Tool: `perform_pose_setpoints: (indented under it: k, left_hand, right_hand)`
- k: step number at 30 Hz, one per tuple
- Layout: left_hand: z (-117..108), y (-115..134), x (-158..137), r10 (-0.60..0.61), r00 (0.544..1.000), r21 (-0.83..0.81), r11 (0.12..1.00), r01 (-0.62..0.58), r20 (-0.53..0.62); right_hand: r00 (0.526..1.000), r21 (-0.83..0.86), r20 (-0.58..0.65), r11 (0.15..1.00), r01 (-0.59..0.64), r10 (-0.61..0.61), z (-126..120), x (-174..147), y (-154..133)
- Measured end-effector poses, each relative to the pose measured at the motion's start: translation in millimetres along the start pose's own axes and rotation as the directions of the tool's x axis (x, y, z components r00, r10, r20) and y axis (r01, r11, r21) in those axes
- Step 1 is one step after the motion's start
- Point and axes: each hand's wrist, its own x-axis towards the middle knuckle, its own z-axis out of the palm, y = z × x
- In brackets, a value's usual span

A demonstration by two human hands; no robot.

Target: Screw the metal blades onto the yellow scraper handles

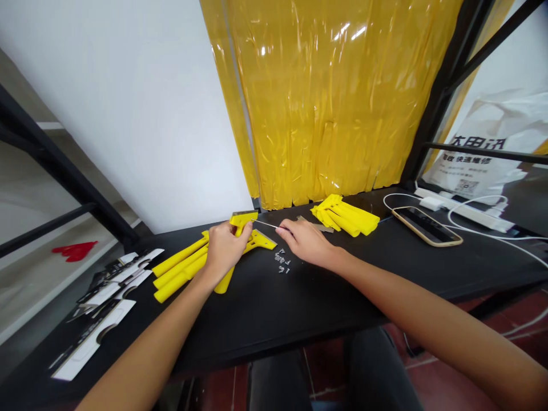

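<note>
My left hand (pixel 226 246) is closed around the handle of a yellow scraper (pixel 244 217), its head raised and turned toward the right. In my right hand (pixel 310 241) is a screwdriver (pixel 267 224); its thin shaft points left, with the tip at or very near the scraper's head. Below and between both hands lies a small heap of silver screws (pixel 280 259). Several more yellow scrapers (pixel 182 273) lie under and beside my left hand. Flat metal blades (pixel 322 228) lie behind my right hand, partly hidden by it.
More yellow scraper parts (pixel 349 217) are piled at the back right. A phone (pixel 428 226) with white cables and a power strip (pixel 466 210) occupy the right side. Black-and-white cards (pixel 96 337) lie at left on the black table (pixel 274 319). Yellow plastic strips (pixel 342 114) hang behind.
</note>
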Motion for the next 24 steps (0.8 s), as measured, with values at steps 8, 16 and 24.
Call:
perform_pose_setpoints:
  k: [8, 16, 24]
  left_hand:
    - [0.4, 0.1, -2.4, 0.033, 0.999, 0.003, 0.999, -0.033, -0.033]
    - [0.3, 2.3, -1.6, 0.059, 0.998, 0.036, 0.998, -0.058, -0.026]
    - [1.1, 0.0, -3.2, 0.071, 0.997, 0.008, 0.997, -0.07, -0.038]
  right_hand:
    - [0.869, 0.695, 0.442, 0.528, -0.487, 0.22, 2.1, 7.3, 1.6]
    - [0.995, 0.249, 0.029, 0.963, -0.1, 0.096, 6.8, 1.5, 2.9]
    - [0.986, 0.493, 0.074, 0.854, -0.166, 0.149, 6.7, 3.2, -0.7]
